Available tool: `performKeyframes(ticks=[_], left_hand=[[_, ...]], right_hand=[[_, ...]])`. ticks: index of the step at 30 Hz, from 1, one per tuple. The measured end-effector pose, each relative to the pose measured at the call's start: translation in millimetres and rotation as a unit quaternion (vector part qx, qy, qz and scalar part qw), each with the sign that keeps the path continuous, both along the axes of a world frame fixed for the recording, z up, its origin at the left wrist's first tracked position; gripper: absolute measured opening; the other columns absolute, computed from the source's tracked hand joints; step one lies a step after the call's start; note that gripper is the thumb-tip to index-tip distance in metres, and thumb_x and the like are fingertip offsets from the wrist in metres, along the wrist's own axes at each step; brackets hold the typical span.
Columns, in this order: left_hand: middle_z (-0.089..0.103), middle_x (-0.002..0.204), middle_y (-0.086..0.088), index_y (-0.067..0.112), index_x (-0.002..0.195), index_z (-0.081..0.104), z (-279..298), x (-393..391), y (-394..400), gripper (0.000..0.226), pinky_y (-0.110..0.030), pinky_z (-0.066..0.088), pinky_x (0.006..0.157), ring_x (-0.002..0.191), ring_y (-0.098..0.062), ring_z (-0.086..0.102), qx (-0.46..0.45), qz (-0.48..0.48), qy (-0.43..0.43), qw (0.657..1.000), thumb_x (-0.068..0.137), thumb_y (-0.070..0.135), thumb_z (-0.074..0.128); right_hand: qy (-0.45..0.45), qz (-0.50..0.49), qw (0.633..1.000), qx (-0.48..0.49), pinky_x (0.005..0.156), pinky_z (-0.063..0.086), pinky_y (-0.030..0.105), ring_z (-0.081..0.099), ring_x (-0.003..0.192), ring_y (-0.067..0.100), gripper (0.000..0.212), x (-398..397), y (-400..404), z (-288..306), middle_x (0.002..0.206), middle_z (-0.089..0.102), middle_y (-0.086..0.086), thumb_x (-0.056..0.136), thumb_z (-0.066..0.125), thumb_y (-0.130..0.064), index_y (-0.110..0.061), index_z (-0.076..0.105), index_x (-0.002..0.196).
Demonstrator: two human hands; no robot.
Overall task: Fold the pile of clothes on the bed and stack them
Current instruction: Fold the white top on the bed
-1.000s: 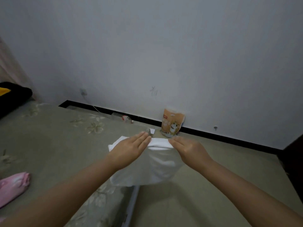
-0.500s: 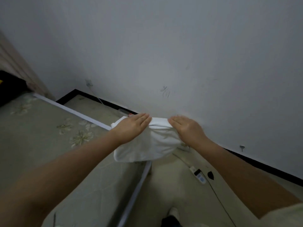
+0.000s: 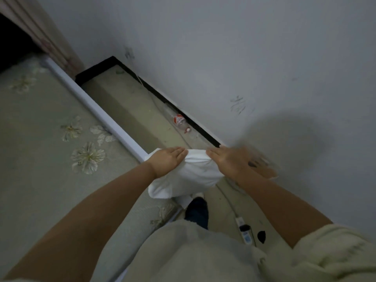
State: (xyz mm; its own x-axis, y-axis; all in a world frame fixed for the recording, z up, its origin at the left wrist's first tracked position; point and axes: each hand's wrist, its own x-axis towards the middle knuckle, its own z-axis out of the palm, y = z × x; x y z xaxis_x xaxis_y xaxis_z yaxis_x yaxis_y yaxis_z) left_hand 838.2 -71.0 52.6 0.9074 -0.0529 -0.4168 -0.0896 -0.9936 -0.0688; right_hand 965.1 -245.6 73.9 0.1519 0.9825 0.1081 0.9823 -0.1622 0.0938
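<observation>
Fingers (image 3: 180,152) of the left hand (image 3: 165,161) and of the right hand (image 3: 228,162) lie nearly straight over the top edge of a white cloth (image 3: 189,178), thumbs hidden beneath — presumably pinching it. It hangs in the air over the bed (image 3: 40,139) edge. Likely mid-fold; next it needs laying flat on the bed — no containers in view
</observation>
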Motion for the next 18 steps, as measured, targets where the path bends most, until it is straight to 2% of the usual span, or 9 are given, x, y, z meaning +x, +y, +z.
performKeyframes(ticks=[2,4,5,8,10,12,15,16,18], left_hand=[[0.003,0.154,-0.018,0.003,0.145,-0.006,-14,28,14,0.055,-0.032,0.016,0.112,0.142,-0.026,0.011,-0.009,0.009,0.025,1.0,0.099,0.004,0.024],[0.008,0.153,-0.022,0.0,0.145,-0.002,-14,51,25,0.055,-0.033,0.018,0.112,0.141,-0.029,0.016,-0.04,0.039,0.046,0.997,0.099,0.004,0.027],[0.018,0.148,-0.029,-0.006,0.143,0.009,-15,61,30,0.058,-0.033,0.026,0.109,0.137,-0.033,0.027,-0.065,0.044,0.021,0.997,0.095,0.002,0.039],[0.062,0.107,-0.033,-0.015,0.109,0.059,-9,89,45,0.068,-0.03,0.055,0.076,0.096,-0.032,0.066,-0.081,0.043,-0.025,0.995,0.05,0.002,0.086],[0.041,0.136,-0.031,-0.013,0.134,0.033,-20,99,59,0.067,-0.03,0.039,0.101,0.126,-0.03,0.047,-0.087,0.098,0.007,0.991,0.079,0.005,0.067],[0.011,0.153,-0.02,-0.001,0.145,0.004,-40,105,71,0.059,-0.033,0.017,0.113,0.141,-0.028,0.017,-0.091,0.134,0.079,0.984,0.097,0.008,0.038],[0.006,0.154,-0.016,0.002,0.145,-0.001,-56,118,88,0.059,-0.035,0.013,0.114,0.142,-0.027,0.011,-0.132,0.218,0.102,0.962,0.098,0.01,0.034],[0.007,0.155,-0.015,0.003,0.146,0.0,-59,123,94,0.061,-0.035,0.013,0.114,0.142,-0.027,0.01,-0.144,0.247,0.101,0.953,0.098,0.013,0.036],[0.006,0.155,-0.014,0.004,0.146,0.0,-65,131,108,0.062,-0.034,0.012,0.114,0.142,-0.026,0.01,-0.157,0.291,0.084,0.94,0.098,0.015,0.037]], right_hand=[[0.049,-0.031,0.995,-0.086,0.065,0.055,0.026,0.069,0.078,0.025,0.043,35,19,-15,0.101,0.068,0.024,0.064,0.051,0.013,0.008,0.065,0.104],[0.102,-0.05,0.973,-0.203,0.099,0.04,0.029,0.052,0.119,0.022,0.048,67,33,-27,0.14,0.044,0.016,0.091,0.04,0.0,-0.002,0.035,0.139],[0.138,-0.061,0.958,-0.244,0.104,0.032,0.029,0.044,0.127,0.019,0.051,80,41,-28,0.147,0.035,0.01,0.094,0.039,-0.008,-0.007,0.025,0.144],[0.143,-0.047,0.939,-0.308,0.105,0.026,0.029,0.035,0.133,0.019,0.061,114,73,-22,0.152,0.023,0.008,0.093,0.043,-0.017,-0.008,0.015,0.146],[0.118,0.002,0.963,-0.243,0.099,0.039,0.031,0.047,0.124,0.028,0.064,132,100,-23,0.144,0.033,0.023,0.085,0.058,-0.011,0.004,0.028,0.14],[0.101,0.066,0.964,-0.237,0.077,0.055,0.037,0.063,0.099,0.038,0.061,146,128,-27,0.12,0.052,0.038,0.067,0.075,-0.003,0.015,0.05,0.12],[0.085,0.161,0.964,-0.195,0.043,0.053,0.034,0.069,0.062,0.031,0.063,171,168,-38,0.078,0.07,0.024,0.023,0.093,-0.006,0.008,0.071,0.08],[0.065,0.188,0.958,-0.206,0.046,0.054,0.031,0.07,0.063,0.027,0.066,177,185,-41,0.077,0.072,0.019,0.019,0.095,-0.013,0.005,0.072,0.078],[0.058,0.211,0.934,-0.284,0.069,0.056,0.03,0.069,0.088,0.026,0.072,195,219,-54,0.102,0.067,0.024,0.043,0.092,-0.022,0.007,0.065,0.103]])
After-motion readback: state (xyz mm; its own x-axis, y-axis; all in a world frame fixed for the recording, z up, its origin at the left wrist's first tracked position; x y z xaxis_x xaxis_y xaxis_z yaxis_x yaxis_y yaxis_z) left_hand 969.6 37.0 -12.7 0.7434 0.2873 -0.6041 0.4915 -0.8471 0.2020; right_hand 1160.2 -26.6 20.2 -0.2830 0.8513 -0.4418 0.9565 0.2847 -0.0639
